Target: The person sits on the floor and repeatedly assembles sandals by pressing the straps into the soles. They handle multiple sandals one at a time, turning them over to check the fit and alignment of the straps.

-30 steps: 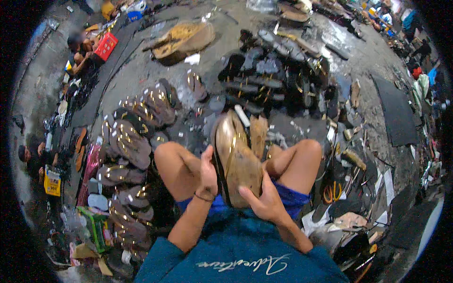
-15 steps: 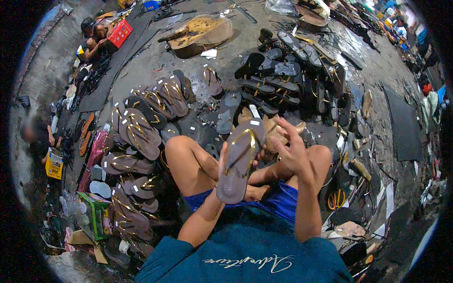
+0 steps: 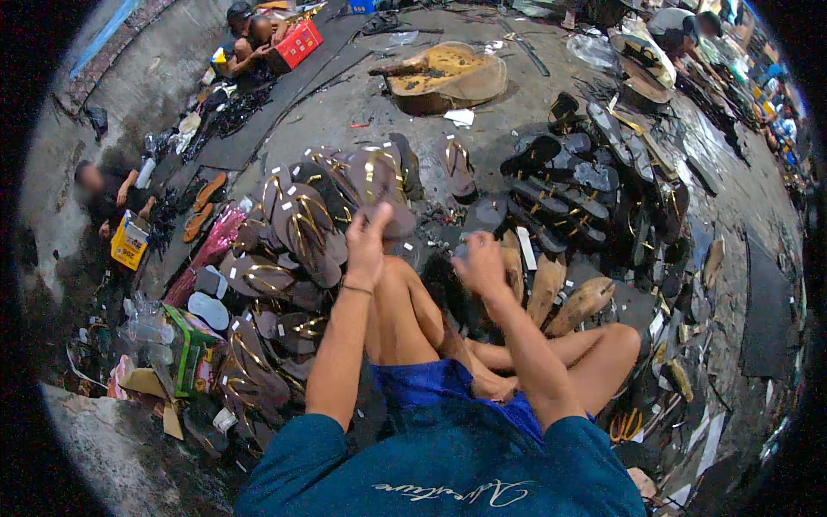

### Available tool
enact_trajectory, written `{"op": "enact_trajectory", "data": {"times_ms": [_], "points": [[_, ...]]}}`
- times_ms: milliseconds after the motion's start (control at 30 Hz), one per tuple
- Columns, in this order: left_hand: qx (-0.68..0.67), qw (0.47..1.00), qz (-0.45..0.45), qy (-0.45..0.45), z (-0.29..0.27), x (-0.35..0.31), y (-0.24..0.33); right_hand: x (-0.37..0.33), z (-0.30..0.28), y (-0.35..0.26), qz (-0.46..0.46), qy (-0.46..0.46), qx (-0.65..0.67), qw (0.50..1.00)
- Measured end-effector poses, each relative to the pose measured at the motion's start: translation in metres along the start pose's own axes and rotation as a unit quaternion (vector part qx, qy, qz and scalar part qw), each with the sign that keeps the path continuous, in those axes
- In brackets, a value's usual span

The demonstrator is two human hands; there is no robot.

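- We see a greyish-brown sandal (image 3: 383, 183), its straps glinting gold, its sole smooth and rounded at the heel.
- It lies just beyond our left hand (image 3: 365, 252), heel end nearest, overlapped by the fingertips.
- Our left fingers reach out fairly straight; whether they grip the heel, we cannot tell.
- Our right hand (image 3: 480, 263), apart from the sandal, has bent, blurred fingers; we cannot tell if they hold anything.
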State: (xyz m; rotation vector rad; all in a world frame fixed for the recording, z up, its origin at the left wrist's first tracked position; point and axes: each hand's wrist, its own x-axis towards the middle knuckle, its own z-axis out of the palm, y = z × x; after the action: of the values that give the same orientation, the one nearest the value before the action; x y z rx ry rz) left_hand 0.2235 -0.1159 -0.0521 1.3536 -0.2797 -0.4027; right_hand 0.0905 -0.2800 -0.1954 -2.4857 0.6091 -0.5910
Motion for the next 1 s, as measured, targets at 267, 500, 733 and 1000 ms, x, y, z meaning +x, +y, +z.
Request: {"op": "enact_trajectory", "data": {"times_ms": [267, 500, 733, 1000], "points": [[0.079, 0.995, 0.018, -0.052, 0.006, -0.032, -0.032, 0.018, 0.019, 0.007, 0.085, -0.076, -0.177, 0.977], [0.035, 0.995, -0.044, -0.078, 0.029, -0.091, -0.026, -0.098, -0.071, 0.016, 0.122, -0.053, 0.570, 0.811], [0.140, 0.958, 0.078, -0.237, 0.014, -0.163, -0.007, -0.199, -0.187, -0.060, 0.064, 0.010, 0.464, 0.883], [0.256, 0.851, 0.031, -0.458, 0.019, -0.220, 0.056, -0.201, -0.260, -0.104, -0.143, -0.144, 0.232, 0.951]]}}
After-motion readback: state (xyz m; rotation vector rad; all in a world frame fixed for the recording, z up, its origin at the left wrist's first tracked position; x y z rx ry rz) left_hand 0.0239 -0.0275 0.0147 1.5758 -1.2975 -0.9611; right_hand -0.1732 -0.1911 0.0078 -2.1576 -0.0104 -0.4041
